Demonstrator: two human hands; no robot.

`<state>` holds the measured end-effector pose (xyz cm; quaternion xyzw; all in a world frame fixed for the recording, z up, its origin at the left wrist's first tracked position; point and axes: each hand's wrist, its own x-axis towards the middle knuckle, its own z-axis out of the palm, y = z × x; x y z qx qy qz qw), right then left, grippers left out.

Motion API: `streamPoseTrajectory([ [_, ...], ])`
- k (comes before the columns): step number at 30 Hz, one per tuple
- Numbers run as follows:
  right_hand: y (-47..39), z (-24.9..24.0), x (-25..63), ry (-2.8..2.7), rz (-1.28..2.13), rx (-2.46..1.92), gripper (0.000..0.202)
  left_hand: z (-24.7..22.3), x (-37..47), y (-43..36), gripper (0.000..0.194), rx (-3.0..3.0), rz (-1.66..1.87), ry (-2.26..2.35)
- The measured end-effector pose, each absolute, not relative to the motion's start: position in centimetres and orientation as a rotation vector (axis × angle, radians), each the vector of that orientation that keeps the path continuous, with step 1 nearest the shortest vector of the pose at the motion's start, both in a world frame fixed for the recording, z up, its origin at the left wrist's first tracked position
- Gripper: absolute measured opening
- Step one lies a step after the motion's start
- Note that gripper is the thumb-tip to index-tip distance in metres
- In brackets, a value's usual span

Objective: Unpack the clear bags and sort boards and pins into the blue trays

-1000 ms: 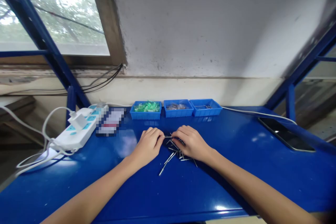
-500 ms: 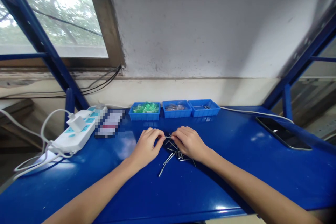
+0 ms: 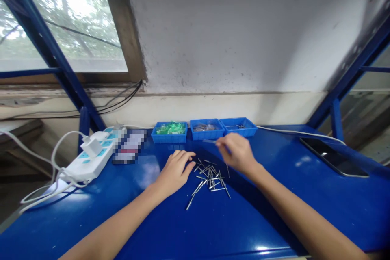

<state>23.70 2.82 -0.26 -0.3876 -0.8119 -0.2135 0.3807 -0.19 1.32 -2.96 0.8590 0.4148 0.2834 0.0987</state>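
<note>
A loose pile of metal blind rivets (image 3: 211, 178) lies on the blue table. My left hand (image 3: 176, 169) rests at the pile's left edge, its thumb and fingertips apart with nothing visible between them. Beyond the pile my right hand (image 3: 237, 152) is raised near the bins, fingertips pinched on a thin rivet (image 3: 209, 141) that is smeared by motion and points left. Behind it stands the right blue bin (image 3: 239, 132), with a few rivets inside. Next to that, the middle blue bin (image 3: 207, 134) holds small greyish parts.
A left blue bin (image 3: 169, 139) contains green parts. A power strip (image 3: 91, 162) with white cables and a phone with a pixelated screen (image 3: 129, 146) lie on the left. Another dark phone (image 3: 332, 157) lies on the right. Blue frame posts stand at both sides.
My right hand has lifted away from the pile, toward the bins, carrying a rivet. My left hand has let go, its fingers parting beside the pile. More of the pile shows.
</note>
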Motion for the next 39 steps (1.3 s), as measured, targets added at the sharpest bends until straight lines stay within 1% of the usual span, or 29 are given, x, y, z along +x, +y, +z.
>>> streamPoseTrajectory([
  [2,4.5,0.0,26.2,-1.817,-0.609,-1.307,0.023,-3.2,-0.1,1.9,0.020,2.658,0.748,1.229],
  [4,5.8,-0.4,28.5,-1.664,-0.575,-1.618,0.029,-3.4,0.0,2.2,0.012,2.723,0.687,1.231],
  [6,6.1,-1.3,29.7,-1.642,-0.485,-1.798,0.036,-3.5,0.0,2.2,0.011,2.720,0.676,1.246],
  [7,6.0,-1.8,29.7,-1.670,-0.433,-1.816,0.037,-3.5,-0.1,2.2,0.011,2.704,0.682,1.249],
  [9,5.1,-2.5,28.4,-1.794,-0.339,-1.695,0.034,-3.6,-0.2,2.1,0.011,2.655,0.723,1.230],
  [12,3.2,-2.6,24.4,-2.084,-0.255,-1.284,0.028,-3.7,-0.4,1.8,0.011,2.549,0.866,1.159],
  [14,2.0,-2.5,21.8,-2.266,-0.269,-1.055,0.024,-3.7,-0.5,1.6,0.011,2.487,0.948,1.119],
  [17,0.7,-2.4,19.6,-2.417,-0.364,-0.878,0.017,-3.6,-0.6,1.0,0.014,2.440,0.992,1.100],
  [26,-0.1,-2.1,19.0,-2.313,-0.432,-0.950,0.020,-2.8,-0.4,0.2,0.014,2.410,1.084,1.118],
  [30,-0.1,-2.7,18.8,-2.274,-0.417,-0.996,0.022,-2.5,-0.3,0.2,0.009,2.472,1.099,1.129],
  [34,-0.1,-3.1,18.6,-2.235,-0.386,-1.039,0.022,-2.3,-0.3,0.4,0.017,2.469,1.114,1.162],
  [39,-0.3,-2.8,18.6,-2.165,-0.379,-1.131,0.024,-2.1,-0.3,0.2,0.013,2.472,1.126,1.119],
])
